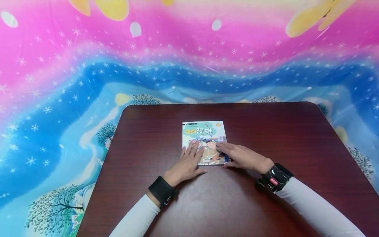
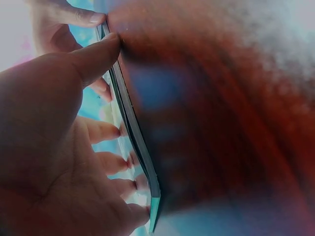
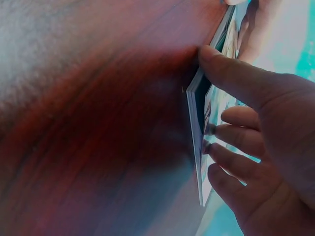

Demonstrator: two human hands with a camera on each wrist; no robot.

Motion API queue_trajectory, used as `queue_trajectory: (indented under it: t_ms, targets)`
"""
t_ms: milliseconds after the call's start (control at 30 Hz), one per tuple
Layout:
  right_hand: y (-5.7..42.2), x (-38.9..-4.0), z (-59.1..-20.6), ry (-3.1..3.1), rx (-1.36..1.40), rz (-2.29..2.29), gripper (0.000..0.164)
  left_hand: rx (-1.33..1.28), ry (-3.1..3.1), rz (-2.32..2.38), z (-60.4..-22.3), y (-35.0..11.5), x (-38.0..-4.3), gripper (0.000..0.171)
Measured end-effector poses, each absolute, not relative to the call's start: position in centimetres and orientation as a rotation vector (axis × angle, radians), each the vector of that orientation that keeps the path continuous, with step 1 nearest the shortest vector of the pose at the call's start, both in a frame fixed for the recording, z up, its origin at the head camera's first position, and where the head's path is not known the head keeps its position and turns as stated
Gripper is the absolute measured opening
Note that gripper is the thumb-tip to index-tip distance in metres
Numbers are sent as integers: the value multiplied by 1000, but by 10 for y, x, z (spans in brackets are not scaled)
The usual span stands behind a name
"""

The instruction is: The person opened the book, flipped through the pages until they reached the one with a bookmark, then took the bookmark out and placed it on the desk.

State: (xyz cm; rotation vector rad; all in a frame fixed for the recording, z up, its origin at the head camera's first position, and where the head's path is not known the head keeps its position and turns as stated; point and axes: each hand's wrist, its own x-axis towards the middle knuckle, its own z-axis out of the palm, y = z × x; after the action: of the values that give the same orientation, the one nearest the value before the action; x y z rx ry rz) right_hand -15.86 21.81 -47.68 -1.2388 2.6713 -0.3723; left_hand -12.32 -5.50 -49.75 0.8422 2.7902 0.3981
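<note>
The bare left hand (image 1: 186, 164) rests, fingers spread, on the near left part of a thin, squarish, colourfully illustrated paper book (image 1: 209, 140) lying on the reddish-brown, wood-grained surface (image 1: 148, 141); at the book's right edge, the right hand (image 1: 244, 156) touches it, fingers loosely extended.

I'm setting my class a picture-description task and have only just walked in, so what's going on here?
A person has both hands on an illustrated book with a Chinese title, which lies front cover up and looks closed on the dark reddish-brown table. The left hand rests with spread fingers on the cover's lower left part; the right hand is at its right side, fingertips over the cover.
</note>
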Motion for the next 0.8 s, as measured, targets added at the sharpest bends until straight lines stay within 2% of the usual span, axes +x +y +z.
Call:
queue_trajectory:
  t_ms: [467,667,800]
  targets:
    - [211,-165,-461,2678,-1306,-373,41,822,2796,332,-489,-50,-124,87]
    - [206,-167,-454,2843,-1406,-426,23,812,2832,338,-490,-48,-126,78]
    - [203,-170,-447,2930,-1505,-451,26,804,2851,376,-491,-49,-127,70]
